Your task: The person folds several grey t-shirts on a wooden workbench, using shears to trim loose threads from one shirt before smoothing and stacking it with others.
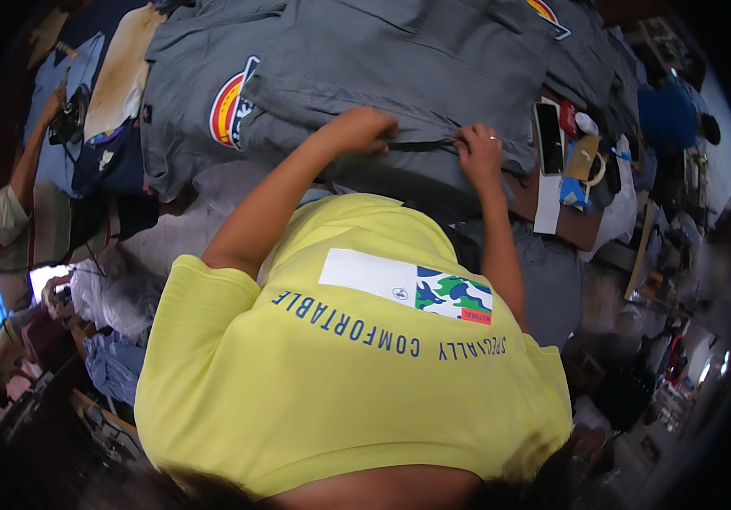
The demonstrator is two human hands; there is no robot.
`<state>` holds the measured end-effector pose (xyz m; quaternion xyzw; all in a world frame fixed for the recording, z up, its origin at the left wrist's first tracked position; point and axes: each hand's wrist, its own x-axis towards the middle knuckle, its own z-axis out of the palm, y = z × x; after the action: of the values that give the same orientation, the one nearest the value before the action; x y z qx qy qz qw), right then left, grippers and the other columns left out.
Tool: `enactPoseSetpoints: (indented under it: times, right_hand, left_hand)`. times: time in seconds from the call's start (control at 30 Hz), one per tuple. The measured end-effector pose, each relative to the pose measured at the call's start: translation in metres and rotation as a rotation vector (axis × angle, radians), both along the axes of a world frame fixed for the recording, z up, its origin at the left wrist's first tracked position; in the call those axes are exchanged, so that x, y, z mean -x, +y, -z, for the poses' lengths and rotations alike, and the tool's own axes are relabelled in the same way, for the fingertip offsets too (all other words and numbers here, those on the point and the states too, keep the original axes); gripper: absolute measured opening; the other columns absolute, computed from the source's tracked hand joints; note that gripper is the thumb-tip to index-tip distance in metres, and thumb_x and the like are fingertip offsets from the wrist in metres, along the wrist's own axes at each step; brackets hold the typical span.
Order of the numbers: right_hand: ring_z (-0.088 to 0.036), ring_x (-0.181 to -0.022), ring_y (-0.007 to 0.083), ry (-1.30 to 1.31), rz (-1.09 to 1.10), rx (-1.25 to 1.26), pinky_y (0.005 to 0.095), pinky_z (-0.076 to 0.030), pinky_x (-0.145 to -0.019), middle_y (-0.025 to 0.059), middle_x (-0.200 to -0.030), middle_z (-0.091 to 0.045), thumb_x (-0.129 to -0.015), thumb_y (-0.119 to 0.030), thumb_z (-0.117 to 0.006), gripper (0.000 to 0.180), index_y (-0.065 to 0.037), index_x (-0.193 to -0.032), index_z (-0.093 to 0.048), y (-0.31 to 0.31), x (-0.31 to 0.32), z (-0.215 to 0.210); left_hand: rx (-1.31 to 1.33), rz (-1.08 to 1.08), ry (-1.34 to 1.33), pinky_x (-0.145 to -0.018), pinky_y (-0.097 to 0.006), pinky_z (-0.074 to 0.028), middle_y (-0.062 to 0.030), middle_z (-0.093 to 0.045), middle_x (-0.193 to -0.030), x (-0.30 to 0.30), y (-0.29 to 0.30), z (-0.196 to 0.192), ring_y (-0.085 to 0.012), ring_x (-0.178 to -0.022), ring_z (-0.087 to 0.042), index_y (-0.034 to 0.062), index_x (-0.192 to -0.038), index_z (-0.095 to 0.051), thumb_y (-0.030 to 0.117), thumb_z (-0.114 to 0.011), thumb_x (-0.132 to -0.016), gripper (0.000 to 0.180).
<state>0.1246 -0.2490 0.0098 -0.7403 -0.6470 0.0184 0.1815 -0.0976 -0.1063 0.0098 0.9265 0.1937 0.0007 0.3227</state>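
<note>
A dark grey garment lies spread in front of me, with a red, yellow and white patch at its left. My left hand is at its near edge, with the fingers curled in on the cloth; they look slightly blurred. A little to the right, my right hand pinches the same edge between thumb and fingers. Between the two hands a narrow strip of the edge is drawn out, with a dark fold under it. More grey cloth hangs below the edge, close to my body.
At the right are a phone, a white paper strip, a tape roll and a blue packet. Another person's arm reaches over blue cloth at the left, holding a dark iron-like tool. Someone in blue is far right.
</note>
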Motion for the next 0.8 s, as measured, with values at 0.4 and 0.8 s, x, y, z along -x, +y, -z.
enactPoseSetpoints:
  times: [0.4,0.8]
  right_hand:
    - [-0.062,-0.078,0.0255,0.568,-0.177,0.574,0.0329,-0.046,-0.068,0.0128,-0.088,-0.064,-0.072,-0.012,-0.065,0.023,-0.002,-0.093,-0.061,-0.044,0.015,-0.02]
    - [-0.057,-0.094,0.0256,0.854,-0.253,0.221,0.0334,-0.043,-0.082,0.0177,-0.109,-0.054,-0.083,-0.023,-0.058,0.039,0.001,-0.112,-0.049,-0.002,0.015,-0.078]
  left_hand:
    - [-0.381,-0.112,-0.075,-0.074,-0.037,-0.044,-0.0086,-0.059,-0.092,-0.037,0.006,0.007,-0.0279,-0.09,-0.055,0.0084,-0.097,-0.052,0.023,-0.061,-0.078,0.025]
    - [0.305,0.043,-0.434,-0.075,-0.028,-0.043,-0.0084,-0.06,-0.091,0.007,-0.046,-0.186,-0.0179,-0.084,-0.057,0.0033,-0.097,-0.059,0.021,-0.067,-0.077,0.028]
